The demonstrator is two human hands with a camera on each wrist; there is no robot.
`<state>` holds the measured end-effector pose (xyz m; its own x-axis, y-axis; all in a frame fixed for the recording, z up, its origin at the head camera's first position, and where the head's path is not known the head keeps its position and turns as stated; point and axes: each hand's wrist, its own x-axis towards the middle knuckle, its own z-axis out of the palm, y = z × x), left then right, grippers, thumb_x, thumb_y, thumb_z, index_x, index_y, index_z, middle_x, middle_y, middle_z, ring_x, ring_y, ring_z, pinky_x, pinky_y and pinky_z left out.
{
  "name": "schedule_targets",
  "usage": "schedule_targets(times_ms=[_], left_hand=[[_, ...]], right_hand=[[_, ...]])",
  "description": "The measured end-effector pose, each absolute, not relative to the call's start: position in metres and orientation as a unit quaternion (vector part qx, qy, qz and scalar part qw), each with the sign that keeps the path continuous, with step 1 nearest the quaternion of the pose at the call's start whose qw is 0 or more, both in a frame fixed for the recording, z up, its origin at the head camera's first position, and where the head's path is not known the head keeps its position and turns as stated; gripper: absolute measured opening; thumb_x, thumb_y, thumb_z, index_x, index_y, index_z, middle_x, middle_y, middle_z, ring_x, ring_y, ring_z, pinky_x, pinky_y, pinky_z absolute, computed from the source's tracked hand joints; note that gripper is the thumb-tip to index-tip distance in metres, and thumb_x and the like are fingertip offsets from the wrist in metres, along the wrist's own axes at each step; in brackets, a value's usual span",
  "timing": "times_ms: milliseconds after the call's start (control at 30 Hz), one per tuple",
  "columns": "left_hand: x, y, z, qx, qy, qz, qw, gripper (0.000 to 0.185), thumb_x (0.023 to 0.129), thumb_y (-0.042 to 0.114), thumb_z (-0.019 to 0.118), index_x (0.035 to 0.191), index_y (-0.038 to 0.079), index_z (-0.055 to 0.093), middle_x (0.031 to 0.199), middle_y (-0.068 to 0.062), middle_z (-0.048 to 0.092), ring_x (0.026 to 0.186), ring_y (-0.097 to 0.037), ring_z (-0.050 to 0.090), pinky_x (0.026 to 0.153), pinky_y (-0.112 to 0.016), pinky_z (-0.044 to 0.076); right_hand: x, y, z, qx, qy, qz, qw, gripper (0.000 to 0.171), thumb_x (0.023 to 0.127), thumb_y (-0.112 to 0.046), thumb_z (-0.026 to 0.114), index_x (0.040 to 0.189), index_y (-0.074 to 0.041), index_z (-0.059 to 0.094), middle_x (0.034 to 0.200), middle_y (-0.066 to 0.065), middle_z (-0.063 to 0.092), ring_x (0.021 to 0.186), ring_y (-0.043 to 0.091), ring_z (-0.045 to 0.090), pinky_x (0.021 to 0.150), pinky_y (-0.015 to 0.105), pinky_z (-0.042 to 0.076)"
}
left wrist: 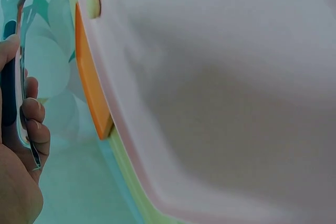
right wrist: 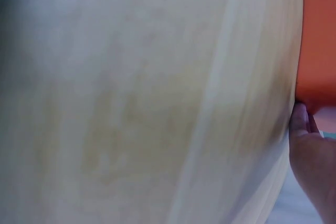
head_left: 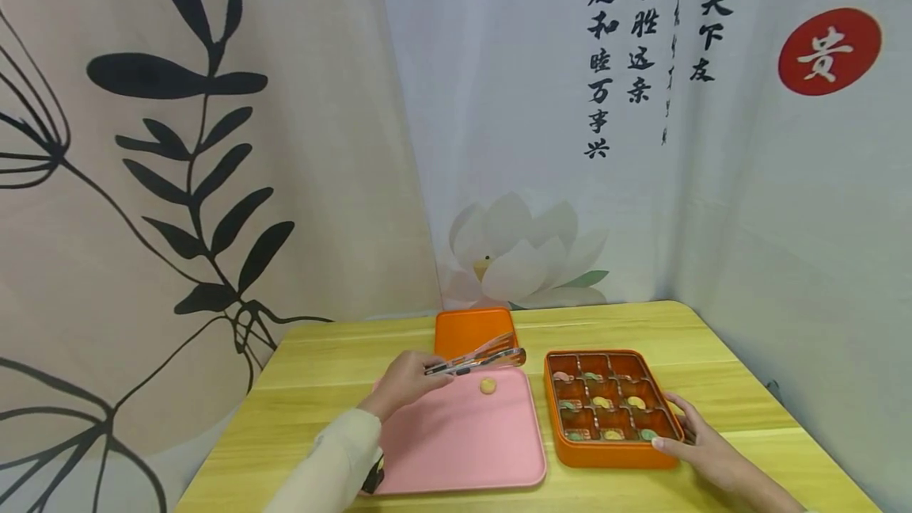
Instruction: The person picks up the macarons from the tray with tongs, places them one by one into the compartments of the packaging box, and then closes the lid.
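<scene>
My left hand (head_left: 408, 380) grips a pair of metal tongs (head_left: 492, 358) above the far part of the pink tray (head_left: 463, 454). Their slotted heads point right and stand slightly apart with nothing between them. A small round yellow piece (head_left: 488, 385) lies on the tray near its far edge, just below the tong heads. To the right is an orange box (head_left: 620, 457) divided into compartments, several holding small yellow, green or pink pieces. My right hand (head_left: 701, 446) holds this box by its near right corner, thumb at the front and fingers along the right side.
An orange lid (head_left: 466, 331) lies behind the pink tray, partly overlapped by the tongs. All of this is on a wood-grain table (head_left: 591, 327). A printed cloth backdrop (head_left: 342, 141) hangs behind the table and along its right side.
</scene>
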<state>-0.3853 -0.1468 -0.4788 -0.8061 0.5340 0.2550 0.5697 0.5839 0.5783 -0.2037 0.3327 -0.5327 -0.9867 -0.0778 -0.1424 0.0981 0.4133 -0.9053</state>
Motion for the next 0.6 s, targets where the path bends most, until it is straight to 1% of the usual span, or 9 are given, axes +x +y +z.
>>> schedule_targets(times_ms=[167,233,367,467,600], left_hand=[[-0.384,-0.158,-0.482,-0.295,-0.896,-0.332,0.029,0.023,0.085,0.032,0.079,0.099,0.013,0.078,0.077,0.009,0.065,0.06,-0.006,0.049,0.054,-0.024,0.042],[-0.383,-0.162,-0.484,-0.291,-0.896,-0.335,0.026,0.022,0.085,0.03,0.079,0.098,0.013,0.078,0.074,0.008,0.065,0.058,-0.006,0.048,0.052,-0.024,0.04],[-0.383,-0.171,-0.488,-0.282,-0.897,-0.339,0.02,0.022,0.085,0.03,0.079,0.099,0.013,0.078,0.076,0.008,0.066,0.057,-0.006,0.047,0.051,-0.023,0.04],[-0.382,-0.178,-0.492,-0.275,-0.899,-0.339,0.02,0.026,0.084,0.031,0.08,0.102,0.013,0.078,0.083,0.007,0.07,0.062,-0.007,0.05,0.054,-0.023,0.042],[-0.382,-0.187,-0.497,-0.269,-0.902,-0.337,0.018,0.033,0.083,0.032,0.081,0.108,0.011,0.077,0.091,0.003,0.072,0.067,-0.009,0.053,0.058,-0.025,0.045]], right_hand=[[-0.205,0.334,-0.535,0.007,0.834,-0.546,0.08,0.083,0.1,-0.024,0.059,0.155,-0.004,0.0,0.142,0.041,0.033,0.125,0.048,0.045,0.094,0.059,0.042],[-0.206,0.334,-0.535,0.009,0.833,-0.547,0.079,0.083,0.1,-0.024,0.059,0.155,-0.005,0.0,0.142,0.04,0.034,0.125,0.048,0.045,0.094,0.059,0.042],[-0.207,0.335,-0.536,0.015,0.832,-0.548,0.08,0.084,0.099,-0.025,0.06,0.155,-0.005,0.0,0.143,0.042,0.03,0.127,0.051,0.041,0.094,0.061,0.041],[-0.206,0.335,-0.537,0.015,0.834,-0.546,0.081,0.085,0.099,-0.025,0.06,0.155,-0.005,-0.001,0.144,0.043,0.027,0.129,0.054,0.037,0.094,0.062,0.04],[-0.206,0.335,-0.537,0.011,0.836,-0.544,0.079,0.085,0.099,-0.025,0.06,0.155,-0.005,0.0,0.144,0.044,0.027,0.13,0.055,0.036,0.094,0.063,0.039]])
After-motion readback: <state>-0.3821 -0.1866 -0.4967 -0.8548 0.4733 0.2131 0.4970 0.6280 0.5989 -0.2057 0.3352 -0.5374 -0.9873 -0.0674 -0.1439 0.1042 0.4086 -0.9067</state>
